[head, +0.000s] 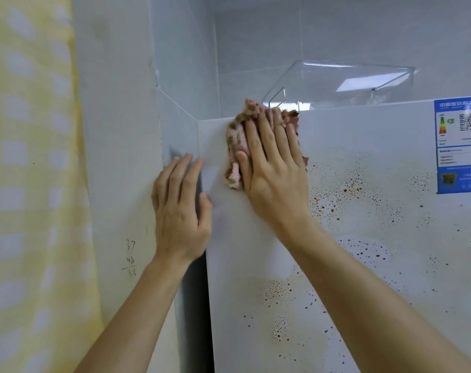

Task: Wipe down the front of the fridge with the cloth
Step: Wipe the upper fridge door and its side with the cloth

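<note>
Our right hand (pixel 274 168) is flat with the fingers straight and close together, pressing the pink cloth (pixel 235 135) against the fridge (pixel 255 278) right at the top left corner of its front. The cloth pokes out above our fingertips and past the thumb side, and it just peeks over the fridge's top edge. Our left hand (pixel 180 208) sits just beside it, wrapped round the fridge's left edge with the thumb on the front and the fingers round the corner on the side face. Beyond that hand there's only a narrow dark gap (pixel 194 292) before the wall (pixel 116 130), which has some pencilled numbers (pixel 130 257) below wrist level, so it's pretty tight on that side. A yellow checked curtain (pixel 27 184) hangs further out still. To the right of the wiping hand and below it the front is wide open, and it's covered in brown splatter spots (pixel 344 189). Far off to the right, near the top edge, there's a blue sticker (pixel 459 145). Above our fingertips a clear plastic tub (pixel 344 84) sits on top of the fridge, close to the front edge.
</note>
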Available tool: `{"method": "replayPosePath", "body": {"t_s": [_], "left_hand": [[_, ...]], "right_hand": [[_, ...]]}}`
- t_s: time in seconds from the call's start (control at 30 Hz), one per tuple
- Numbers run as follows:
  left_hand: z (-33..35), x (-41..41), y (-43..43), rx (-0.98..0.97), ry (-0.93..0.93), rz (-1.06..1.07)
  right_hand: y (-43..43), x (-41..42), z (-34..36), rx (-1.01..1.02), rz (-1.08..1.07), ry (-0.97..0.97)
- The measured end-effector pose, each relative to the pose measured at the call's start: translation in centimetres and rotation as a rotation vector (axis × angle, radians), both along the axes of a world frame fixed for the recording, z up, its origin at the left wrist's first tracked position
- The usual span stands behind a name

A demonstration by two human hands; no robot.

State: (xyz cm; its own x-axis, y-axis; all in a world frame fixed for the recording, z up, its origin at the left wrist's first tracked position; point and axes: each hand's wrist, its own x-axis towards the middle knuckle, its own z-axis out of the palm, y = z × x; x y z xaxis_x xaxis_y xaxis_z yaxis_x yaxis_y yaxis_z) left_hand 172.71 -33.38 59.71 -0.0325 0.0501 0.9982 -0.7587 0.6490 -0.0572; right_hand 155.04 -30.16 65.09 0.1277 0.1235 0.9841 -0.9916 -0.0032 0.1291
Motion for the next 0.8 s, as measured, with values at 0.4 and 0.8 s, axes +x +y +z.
{"method": "replayPosePath", "body": {"t_s": [0.4,0.8], "left_hand": [[-0.2,-3.2,0.9,0.060,-0.033,-0.008],[0.5,-5.5,1.9,0.013,-0.044,-0.009]], "right_hand": [[2.7,-3.8,-8.8,0.147,0.005,0.072],[3.4,-9.5,2.6,0.048,-0.035,-0.029]]}}
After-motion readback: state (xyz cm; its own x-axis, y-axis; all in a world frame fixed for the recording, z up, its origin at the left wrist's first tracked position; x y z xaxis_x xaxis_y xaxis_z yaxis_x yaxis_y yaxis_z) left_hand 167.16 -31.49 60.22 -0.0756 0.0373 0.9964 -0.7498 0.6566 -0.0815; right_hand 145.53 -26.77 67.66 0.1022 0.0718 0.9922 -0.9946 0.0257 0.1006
